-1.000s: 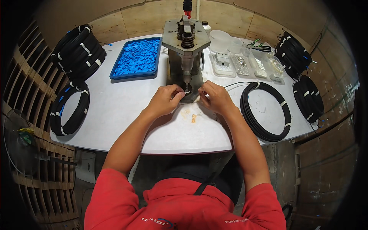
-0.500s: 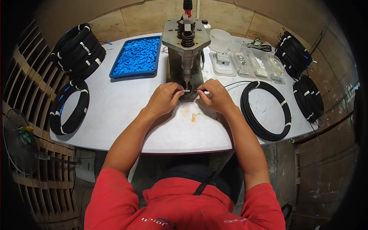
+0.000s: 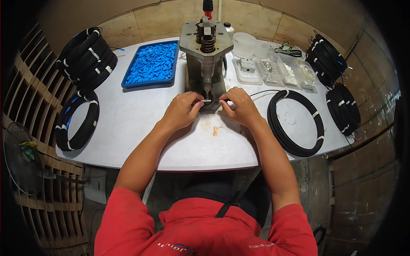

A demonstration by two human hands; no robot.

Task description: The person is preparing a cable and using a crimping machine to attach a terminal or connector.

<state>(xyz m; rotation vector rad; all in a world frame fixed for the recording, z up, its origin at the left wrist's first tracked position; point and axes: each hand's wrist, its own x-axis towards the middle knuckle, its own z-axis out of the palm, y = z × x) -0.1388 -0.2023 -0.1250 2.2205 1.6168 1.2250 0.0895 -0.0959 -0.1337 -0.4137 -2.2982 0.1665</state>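
Observation:
A grey metal press (image 3: 188, 45) stands at the far middle of the table, its plunger (image 3: 207, 79) pointing down between my hands. My left hand (image 3: 183, 110) pinches a small pale, metallic-looking connector piece (image 3: 208, 101) under the plunger tip. On the other side my right hand (image 3: 241, 104) is closed in a pinch on the end of a black cable (image 3: 261, 92). That cable runs right to a black cable coil (image 3: 273, 128) lying on the table. Whether the cable end sits inside the small piece is too fine to tell.
Left of the press is a blue tray (image 3: 125, 83) of small blue pieces. Stacked black coils (image 3: 87, 59) and a single coil (image 3: 62, 132) lie at the left. Clear plastic boxes (image 3: 270, 72) of small parts and more coils (image 3: 344, 109) are at the right.
Almost nothing differs. Both hands keep their pinch under the plunger, and the view has shifted very slightly.

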